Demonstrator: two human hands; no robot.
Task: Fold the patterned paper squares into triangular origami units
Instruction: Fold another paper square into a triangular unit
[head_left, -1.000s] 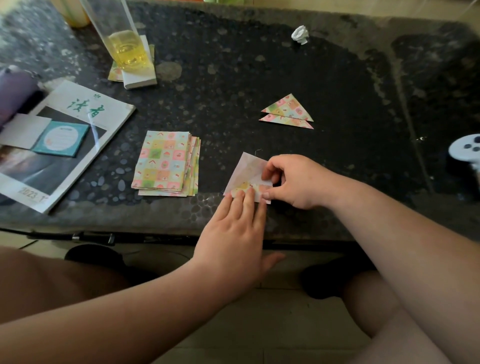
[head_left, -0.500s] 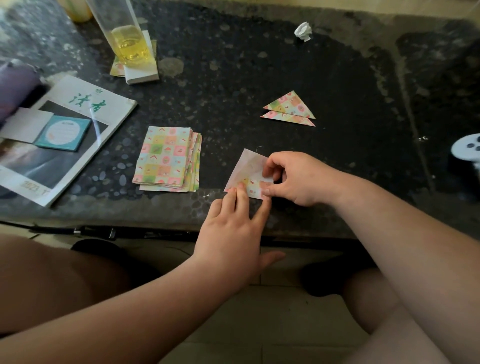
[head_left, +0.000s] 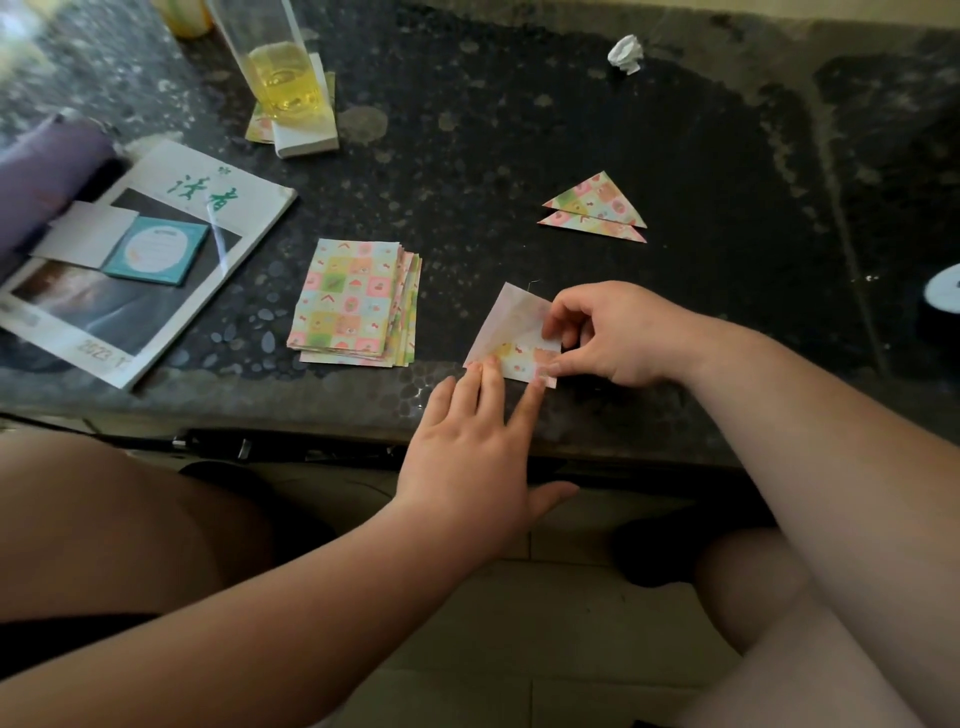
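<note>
Partly folded sheet (head_left: 511, 322): flat on the dark stone table (head_left: 519, 130) near its front edge, pale side up, patterned flap turned over along the near side. Left hand (head_left: 467, 452): fingers straight, tips pressing the sheet's near edge, grasping nothing. Right hand (head_left: 618, 338): curled, thumb and forefinger pinching the flap's right end. Stack of patterned squares (head_left: 353, 301): just left of the sheet, not touching. Finished triangles (head_left: 597, 208): two, overlapping, farther back. Magazine (head_left: 119, 338): far left. Glass (head_left: 280, 67) of yellow liquid: back left. Crumpled scrap (head_left: 626, 52): back.
</note>
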